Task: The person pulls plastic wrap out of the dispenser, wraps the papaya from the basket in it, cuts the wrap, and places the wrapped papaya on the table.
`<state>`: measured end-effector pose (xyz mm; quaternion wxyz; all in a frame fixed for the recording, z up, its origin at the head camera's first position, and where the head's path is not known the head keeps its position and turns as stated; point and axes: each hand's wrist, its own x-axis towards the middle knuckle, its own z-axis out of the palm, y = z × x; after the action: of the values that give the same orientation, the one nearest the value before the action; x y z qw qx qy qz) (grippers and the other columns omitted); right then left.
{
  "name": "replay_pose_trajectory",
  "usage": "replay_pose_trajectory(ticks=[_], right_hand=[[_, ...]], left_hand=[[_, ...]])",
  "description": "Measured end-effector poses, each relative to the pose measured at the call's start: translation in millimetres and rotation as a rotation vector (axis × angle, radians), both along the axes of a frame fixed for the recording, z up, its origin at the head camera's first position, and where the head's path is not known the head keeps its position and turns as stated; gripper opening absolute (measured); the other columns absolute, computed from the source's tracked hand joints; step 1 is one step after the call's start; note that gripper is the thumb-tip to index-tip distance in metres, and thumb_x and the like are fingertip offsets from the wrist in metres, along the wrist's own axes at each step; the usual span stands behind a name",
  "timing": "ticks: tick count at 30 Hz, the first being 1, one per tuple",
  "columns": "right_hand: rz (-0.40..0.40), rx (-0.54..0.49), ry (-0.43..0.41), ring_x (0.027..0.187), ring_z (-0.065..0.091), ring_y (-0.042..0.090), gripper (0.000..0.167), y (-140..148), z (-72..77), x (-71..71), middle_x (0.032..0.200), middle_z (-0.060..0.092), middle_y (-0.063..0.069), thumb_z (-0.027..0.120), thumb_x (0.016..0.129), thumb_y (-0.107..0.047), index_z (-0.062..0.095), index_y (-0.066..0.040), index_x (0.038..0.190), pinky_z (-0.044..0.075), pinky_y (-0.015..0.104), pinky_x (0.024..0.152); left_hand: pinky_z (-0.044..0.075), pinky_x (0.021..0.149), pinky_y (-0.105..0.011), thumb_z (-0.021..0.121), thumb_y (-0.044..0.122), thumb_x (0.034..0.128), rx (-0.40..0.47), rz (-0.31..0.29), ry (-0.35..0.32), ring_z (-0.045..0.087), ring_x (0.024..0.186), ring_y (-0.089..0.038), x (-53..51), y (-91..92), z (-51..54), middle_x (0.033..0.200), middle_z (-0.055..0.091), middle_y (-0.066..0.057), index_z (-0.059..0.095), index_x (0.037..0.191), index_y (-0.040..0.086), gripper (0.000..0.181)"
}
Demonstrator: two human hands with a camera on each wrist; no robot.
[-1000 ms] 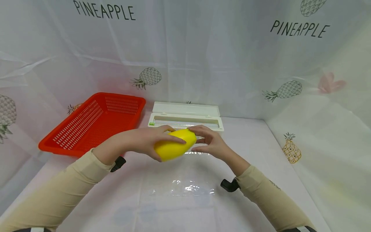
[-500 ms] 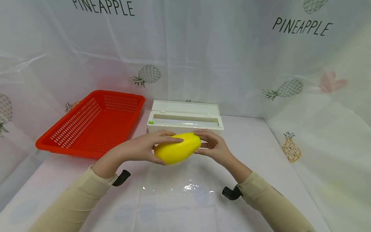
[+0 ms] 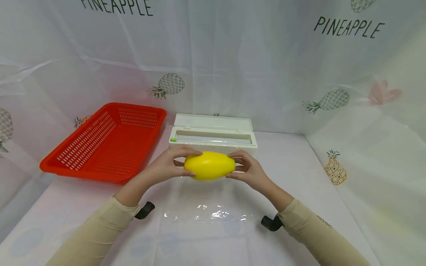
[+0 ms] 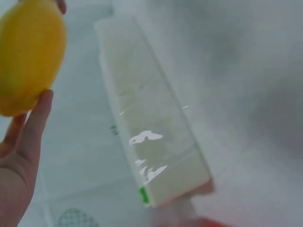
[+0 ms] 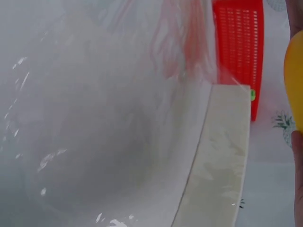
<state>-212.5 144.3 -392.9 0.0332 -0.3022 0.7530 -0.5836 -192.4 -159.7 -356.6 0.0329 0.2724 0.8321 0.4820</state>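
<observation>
Yellow fruit point(image 3: 209, 165) has swung from a tilt to nearly level and shifted slightly right in the frame since the earlier head view; left hand point(image 3: 165, 165) has slid off its top to the left end. Now at frame centre, held up over clear film point(image 3: 216, 214) on the tabletop point(image 3: 279, 155). Left hand pinches the left end, thumb below, fingers above; right hand point(image 3: 251, 170) pinches the narrower right end the same way. White box point(image 3: 213, 122), lid up, sits just behind; red basket point(image 3: 88, 177) is left of centre.

Handling, judged by eye: probably light, as fingertips alone seem to carry it; smooth, glossy skin, so could be slippery and roll; no dents at the fingertips, so likely fairly stiff, not fragile. Best hold: both tapered ends, as here, leaving the fat middle free. Film looks thin, limp, likely clingy, easily creased; better taken by its edges
</observation>
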Motion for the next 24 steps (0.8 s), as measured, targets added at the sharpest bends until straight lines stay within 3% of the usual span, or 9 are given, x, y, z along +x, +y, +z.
replay_pose_trajectory(ticks=[5, 10, 18, 24], right_hand=[[-0.061, 0.120, -0.072, 0.111, 0.060, 0.030, 0.054, 3.4, -6.8, -4.3, 0.129, 0.056, 0.011, 0.082, 0.076, 0.000, 0.057, -0.006, 0.123, 0.053, 0.034, 0.088], [-0.041, 0.173, -0.101, 0.111, 0.060, 0.032, 0.052, 4.7, -20.1, -13.7, 0.130, 0.057, 0.011, 0.083, 0.075, -0.002, 0.058, -0.005, 0.121, 0.055, 0.032, 0.084], [-0.034, 0.236, -0.177, 0.115, 0.057, 0.034, 0.051, 8.6, -34.9, -21.5, 0.126, 0.057, 0.012, 0.083, 0.075, -0.002, 0.059, -0.004, 0.120, 0.054, 0.032, 0.085], [-0.027, 0.281, -0.181, 0.114, 0.058, 0.032, 0.052, 8.0, -45.1, -25.3, 0.123, 0.058, 0.011, 0.085, 0.074, -0.005, 0.060, -0.005, 0.119, 0.055, 0.030, 0.084]], left_hand=[[0.052, 0.091, -0.038, 0.086, 0.018, 0.0744, -0.023, 0.067, -0.053, 0.051, 0.122, -0.025, -6.0, 7.7, -21.5, 0.131, 0.059, 0.001, 0.064, 0.130, 0.021, 0.059], [0.043, 0.101, -0.050, 0.086, 0.023, 0.0740, -0.078, 0.092, -0.072, 0.054, 0.121, -0.026, -14.5, 8.7, -37.9, 0.130, 0.061, 0.001, 0.064, 0.130, 0.021, 0.060], [0.044, 0.099, -0.050, 0.087, 0.027, 0.0730, -0.139, 0.103, -0.142, 0.056, 0.115, -0.027, -24.8, 13.7, -58.3, 0.127, 0.064, 0.002, 0.065, 0.129, 0.022, 0.060], [0.043, 0.099, -0.050, 0.087, 0.024, 0.0723, -0.177, 0.116, -0.168, 0.056, 0.113, -0.026, -26.3, 15.9, -66.2, 0.125, 0.064, 0.002, 0.066, 0.128, 0.023, 0.059]])
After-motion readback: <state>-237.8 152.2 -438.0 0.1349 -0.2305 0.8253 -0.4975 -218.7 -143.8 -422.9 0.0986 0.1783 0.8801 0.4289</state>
